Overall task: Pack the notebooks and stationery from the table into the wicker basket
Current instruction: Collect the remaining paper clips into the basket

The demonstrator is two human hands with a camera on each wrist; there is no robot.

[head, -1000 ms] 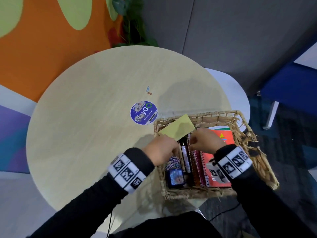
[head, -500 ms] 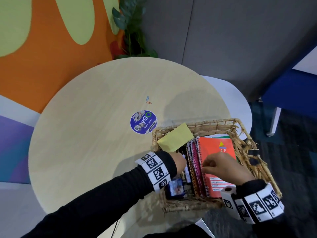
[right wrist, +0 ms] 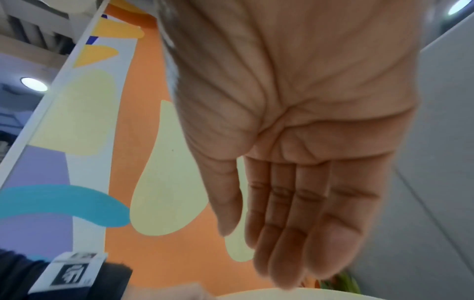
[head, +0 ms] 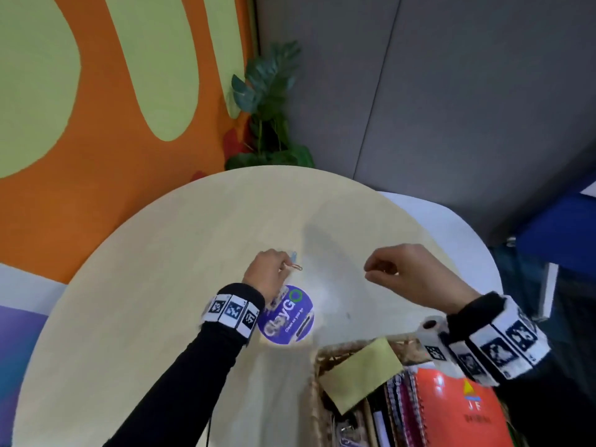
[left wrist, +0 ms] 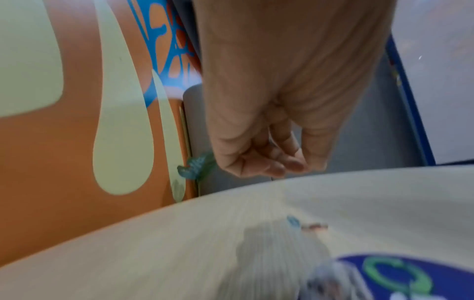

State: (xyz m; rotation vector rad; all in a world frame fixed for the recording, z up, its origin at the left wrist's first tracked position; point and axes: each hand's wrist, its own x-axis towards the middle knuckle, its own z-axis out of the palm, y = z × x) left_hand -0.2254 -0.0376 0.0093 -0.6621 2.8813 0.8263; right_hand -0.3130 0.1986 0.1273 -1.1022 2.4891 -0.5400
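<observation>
Two paper clips lie on the round table [head: 154,285]: a blue clip [head: 293,255] [left wrist: 293,220] and a copper clip [head: 297,268] [left wrist: 315,226]. My left hand [head: 285,264] [left wrist: 277,166] hovers right over them, fingers curled loosely and holding nothing. My right hand [head: 371,271] [right wrist: 282,253] hangs above the table to the right, fingers relaxed and bare. The wicker basket [head: 317,359] sits at the near right edge, holding a yellow sticky pad [head: 361,372], an orange notebook [head: 461,411], spiral notebooks [head: 403,411] and pens.
A round blue sticker [head: 287,317] [left wrist: 410,278] lies flat on the table just below my left hand. A potted plant [head: 271,101] stands behind the far edge. A white surface [head: 467,230] adjoins the table on the right.
Both hands have left the basket and moved out over the table. The left hand has reached the two paper clips. The view has tilted up, so the basket now sits low.
</observation>
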